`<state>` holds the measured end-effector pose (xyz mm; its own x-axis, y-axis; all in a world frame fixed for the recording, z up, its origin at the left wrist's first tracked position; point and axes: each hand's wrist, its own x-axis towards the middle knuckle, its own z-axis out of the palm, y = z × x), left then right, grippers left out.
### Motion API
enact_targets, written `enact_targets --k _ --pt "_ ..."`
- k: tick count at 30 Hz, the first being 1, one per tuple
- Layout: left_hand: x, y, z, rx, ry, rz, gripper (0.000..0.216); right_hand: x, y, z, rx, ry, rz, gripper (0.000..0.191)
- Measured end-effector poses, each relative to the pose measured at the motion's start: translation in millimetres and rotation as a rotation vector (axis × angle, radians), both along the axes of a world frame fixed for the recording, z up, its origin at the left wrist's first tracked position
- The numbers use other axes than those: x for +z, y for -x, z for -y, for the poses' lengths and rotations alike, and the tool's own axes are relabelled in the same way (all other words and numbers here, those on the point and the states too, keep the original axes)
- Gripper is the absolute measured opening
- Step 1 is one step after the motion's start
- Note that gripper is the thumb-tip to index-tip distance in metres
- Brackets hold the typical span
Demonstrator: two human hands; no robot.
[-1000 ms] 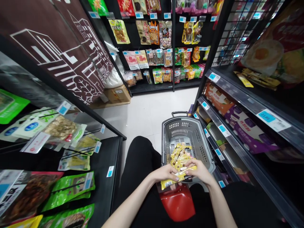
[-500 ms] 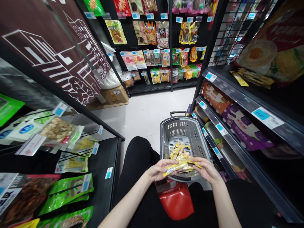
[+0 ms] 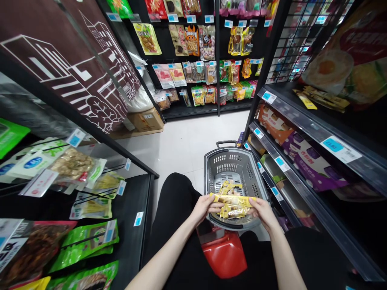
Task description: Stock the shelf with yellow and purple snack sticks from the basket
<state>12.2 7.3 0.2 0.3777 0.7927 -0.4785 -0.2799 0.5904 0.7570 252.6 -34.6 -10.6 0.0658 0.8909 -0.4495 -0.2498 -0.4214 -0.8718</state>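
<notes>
A long yellow stick packet [image 3: 232, 199] is stretched level between my two hands. My left hand [image 3: 202, 208] pinches its left end, while the right end sits between the thumb and fingers of my right hand [image 3: 265, 212]. Below them, a grey plastic basket [image 3: 252, 173] stands on the floor, holding a loose pile of similar yellow packets [image 3: 237, 212] at its near end. The held packet hides part of this pile.
A red plastic seat or stool [image 3: 225, 253] shows between my black-clad legs. Shelves of boxes [image 3: 314, 163] run along my right, with several yellow packets [image 3: 322, 100] on top. Bagged snacks [image 3: 86, 241] hang at left; a cardboard box [image 3: 146, 121] lies beyond.
The packet in my hands has gone from slanted to nearly level, with its left end raised. My left hand has moved up and slightly right; the basket has not moved.
</notes>
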Motion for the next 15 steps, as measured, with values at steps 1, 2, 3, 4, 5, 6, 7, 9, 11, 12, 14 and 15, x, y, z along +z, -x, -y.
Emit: enact_targets --k 1,2,3,4,5,6,7,9,11,12,14,15 --pt "-0.8 -1 0 -0.003 -0.008 -0.041 0.044 -2.8 -2 -1 0.006 -0.021 0.069 0.039" --pt "-1.6 -2 0 -0.009 -0.013 -0.074 0.045 -5.1 -3 -1 0.012 -0.043 0.127 0.039" --pt "-2.4 -2 1 -0.012 -0.016 -0.105 0.046 -6.5 -5 -2 0.019 -0.06 0.172 0.04" --pt "-3.1 -2 1 -0.014 -0.017 -0.135 0.046 -7.0 -6 -2 0.025 -0.065 0.205 0.04" --pt "-3.7 -2 1 -0.016 -0.017 -0.171 0.046 -6.7 -7 -2 0.03 -0.062 0.23 0.04" --pt "-4.2 -3 1 -0.022 -0.019 -0.22 0.046 -5.8 -7 -2 0.033 -0.053 0.25 0.04" --pt "-4.7 -3 1 -0.03 -0.023 -0.281 0.046 -4.7 -8 -2 0.036 -0.042 0.267 0.04" --pt "-5.8 -3 1 -0.043 -0.035 -0.403 0.045 -3.9 -8 -3 0.034 -0.031 0.3 0.042" --pt "-6.6 -3 0 -0.05 -0.049 -0.487 0.043 -7.1 -8 -4 0.035 -0.044 0.348 0.044" --pt "-6.7 -2 -1 -0.053 -0.055 -0.498 0.041 -10.5 -8 -4 0.04 -0.052 0.38 0.044" --pt "-6.7 1 -1 -0.088 -0.125 -0.563 0.038 -19.7 -8 -3 0.062 -0.047 0.489 0.044" --pt "-7.5 4 -2 -0.117 -0.178 -0.608 0.035 -24.8 -8 -2 0.068 -0.035 0.566 0.044"
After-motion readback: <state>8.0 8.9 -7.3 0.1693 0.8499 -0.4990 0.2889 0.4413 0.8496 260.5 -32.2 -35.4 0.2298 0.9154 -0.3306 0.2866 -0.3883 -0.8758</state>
